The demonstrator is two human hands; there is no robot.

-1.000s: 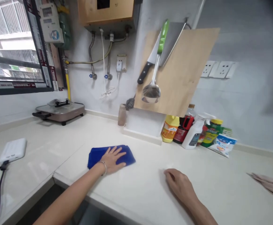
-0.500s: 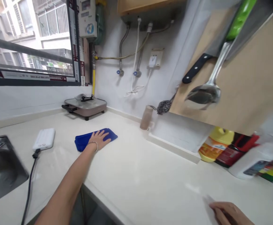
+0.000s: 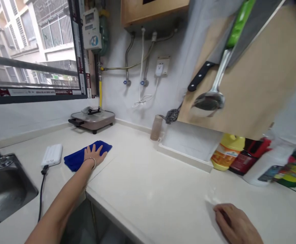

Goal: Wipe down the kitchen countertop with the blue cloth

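"Across the kitchen corner, what's the biggest thing?"

"The glossy off-white L-shaped counter (image 3: 148, 193), hard and smooth. Above it hangs a pale, flat wooden board (image 3: 259, 78) with a fine matt grain."

"And next in size?"

"The brushed-metal sink (image 3: 6, 193), its basin rounded at the corners, then the squarish brown pan with a glass lid (image 3: 94, 123)."

"Where's the cloth?"

"The deep-blue soft fabric cloth (image 3: 74, 159) lies on the counter in front of the pan, just beside the small white rounded-edged plastic box (image 3: 52, 155). It looks layered, its outline uneven."

"How is it gripped?"

"It isn't pinched. The left hand (image 3: 95, 156) rests palm down on it, fingers spread apart. The right hand (image 3: 235, 222) is loosely curled by the counter's surface, well apart from the cloth; I can't tell whether its fingertips meet or pinch anything."

"So which step is this?"

"Pressing or sliding the cloth over the counter, I'd judge. Any further stroke calls for a flat palm, even pressure and a path that misses the box and its black cable (image 3: 42, 193)."
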